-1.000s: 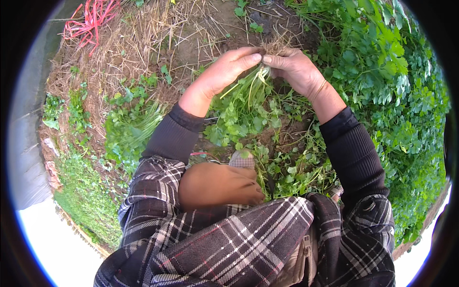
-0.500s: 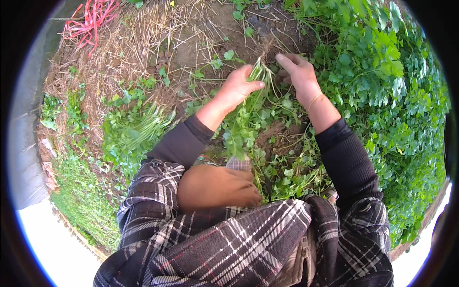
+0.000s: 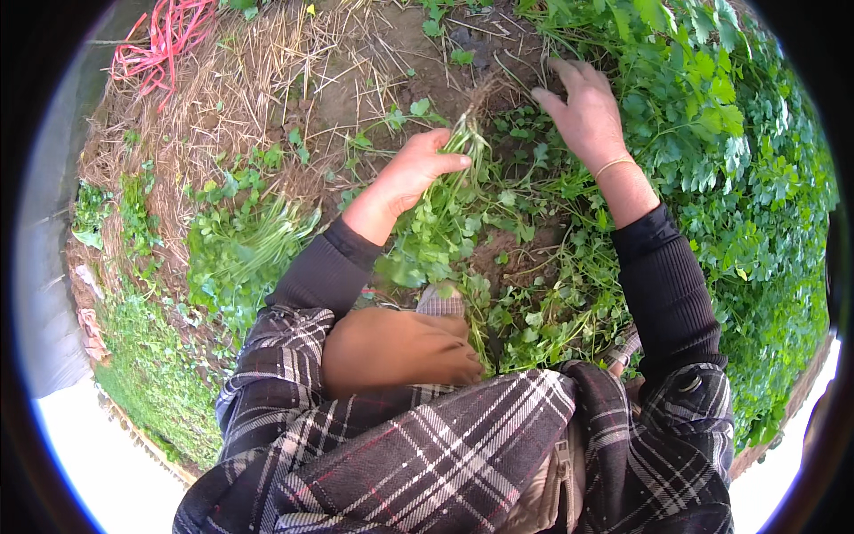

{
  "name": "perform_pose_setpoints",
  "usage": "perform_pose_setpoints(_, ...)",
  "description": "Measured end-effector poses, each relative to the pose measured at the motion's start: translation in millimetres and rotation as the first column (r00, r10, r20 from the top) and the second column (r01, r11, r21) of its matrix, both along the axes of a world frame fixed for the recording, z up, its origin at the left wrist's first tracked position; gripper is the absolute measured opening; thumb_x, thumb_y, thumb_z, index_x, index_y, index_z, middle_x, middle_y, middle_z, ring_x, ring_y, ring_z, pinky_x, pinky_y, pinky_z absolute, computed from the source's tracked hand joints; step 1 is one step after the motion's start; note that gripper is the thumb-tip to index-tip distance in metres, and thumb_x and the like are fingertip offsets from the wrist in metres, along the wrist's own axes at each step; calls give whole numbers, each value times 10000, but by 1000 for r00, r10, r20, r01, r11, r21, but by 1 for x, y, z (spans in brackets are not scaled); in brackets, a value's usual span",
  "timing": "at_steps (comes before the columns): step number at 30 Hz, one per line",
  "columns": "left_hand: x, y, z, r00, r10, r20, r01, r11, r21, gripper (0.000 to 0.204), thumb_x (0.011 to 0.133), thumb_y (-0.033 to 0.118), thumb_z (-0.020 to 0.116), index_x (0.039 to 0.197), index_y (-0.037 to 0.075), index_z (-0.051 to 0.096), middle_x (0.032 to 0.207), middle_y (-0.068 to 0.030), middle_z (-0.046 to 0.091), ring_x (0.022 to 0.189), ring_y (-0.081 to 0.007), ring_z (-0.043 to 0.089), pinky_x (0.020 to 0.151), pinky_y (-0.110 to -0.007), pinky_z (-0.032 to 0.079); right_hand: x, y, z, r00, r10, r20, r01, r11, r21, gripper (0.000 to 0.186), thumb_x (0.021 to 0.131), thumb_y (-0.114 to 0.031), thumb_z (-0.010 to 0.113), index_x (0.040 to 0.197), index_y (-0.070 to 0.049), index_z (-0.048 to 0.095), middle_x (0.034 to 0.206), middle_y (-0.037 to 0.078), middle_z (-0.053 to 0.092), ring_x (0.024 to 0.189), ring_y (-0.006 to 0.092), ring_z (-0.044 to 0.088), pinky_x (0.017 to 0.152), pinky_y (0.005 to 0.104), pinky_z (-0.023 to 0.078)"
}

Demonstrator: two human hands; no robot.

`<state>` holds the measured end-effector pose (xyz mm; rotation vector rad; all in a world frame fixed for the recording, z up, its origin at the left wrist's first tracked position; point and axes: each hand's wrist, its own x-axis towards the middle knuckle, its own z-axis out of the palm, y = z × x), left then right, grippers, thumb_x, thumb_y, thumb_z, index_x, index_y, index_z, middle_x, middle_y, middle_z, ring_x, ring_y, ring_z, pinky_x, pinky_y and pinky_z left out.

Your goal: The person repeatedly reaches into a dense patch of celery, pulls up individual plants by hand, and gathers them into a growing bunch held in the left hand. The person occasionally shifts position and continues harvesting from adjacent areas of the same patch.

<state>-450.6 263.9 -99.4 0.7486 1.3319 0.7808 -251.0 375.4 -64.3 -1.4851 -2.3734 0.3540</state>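
Note:
My left hand (image 3: 414, 169) is closed round the pale stems of a bunch of celery-like greens (image 3: 436, 222). Its brown roots point away from me and its leaves hang down toward my knee. Off to the right, my right hand (image 3: 587, 111) reaches over the soil with thumb and fingers apart and nothing visible in them. That hand is beside the edge of the standing greens (image 3: 712, 142), which fill the right side. On the ground left of my left forearm lies a pile of pulled greens (image 3: 258, 236), stems and roots together.
Dry straw (image 3: 267, 71) covers the soil at the far left, with a tangle of pink plastic strips (image 3: 169, 40) on it. Grey sheeting (image 3: 53, 249) runs along the left edge. My bent knee (image 3: 391, 351) and shoe (image 3: 440, 301) are close below the bunch.
My right hand has moved away from the bunch's roots, to the right and farther out, and its fingers have spread. My left hand has shifted slightly left and nearer with the greens.

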Motion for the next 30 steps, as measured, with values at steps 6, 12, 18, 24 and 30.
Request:
perform_pose_setpoints(6, 7, 3, -2, 996, -32, 87, 26, 997, 70, 269, 783, 75, 636, 1010, -29, 537, 940, -52, 578, 865, -118, 530, 805, -269, 426, -19, -39, -14, 885, -119, -450, -266, 666, -697, 314, 770, -217, 689, 966, 22, 633, 887, 74, 633, 826, 141, 575, 774, 262, 449)
perform_pose_setpoints(12, 12, -6, 0, 990, 86, 115, -99, 989, 106, 464, 883, 213, 550, 1272, -3, 419, 1045, -93, 564, 963, -144, 518, 858, -278, 412, -28, -49, -27, 683, -566, -461, -106, 547, -830, 244, 740, -167, 694, 891, 19, 648, 789, 53, 644, 667, 107, 562, 621, 250, 456)
perform_pose_setpoints(18, 9, -7, -3, 987, -114, -114, 128, 984, 124, 437, 870, 187, 543, 1243, -24, 455, 1151, -94, 550, 1082, -160, 482, 943, -286, 362, -32, -53, -35, 585, -626, -515, -165, 530, -832, 194, 785, -177, 682, 879, -18, 621, 712, -2, 588, 605, 72, 502, 552, 229, 405)
perform_pose_setpoints(24, -5, 2, 7, 843, -231, -486, 428, 836, 344, 492, 810, 270, 616, 1186, -19, 487, 1138, -173, 528, 1090, -291, 500, 923, -363, 397, -31, -46, -27, 609, -649, -456, -280, 361, -889, 266, 754, -205, 714, 867, 14, 616, 708, 30, 596, 587, 92, 513, 530, 225, 408)
perform_pose_setpoints(30, 8, -3, 3, 999, -51, 18, 44, 955, 293, 540, 762, 158, 684, 1205, -19, 432, 1090, -108, 558, 1006, -210, 549, 921, -365, 415, -51, -54, -5, 461, -673, -579, -420, 409, -810, 300, 771, -188, 687, 944, 45, 611, 764, 62, 611, 647, 108, 547, 587, 239, 452)
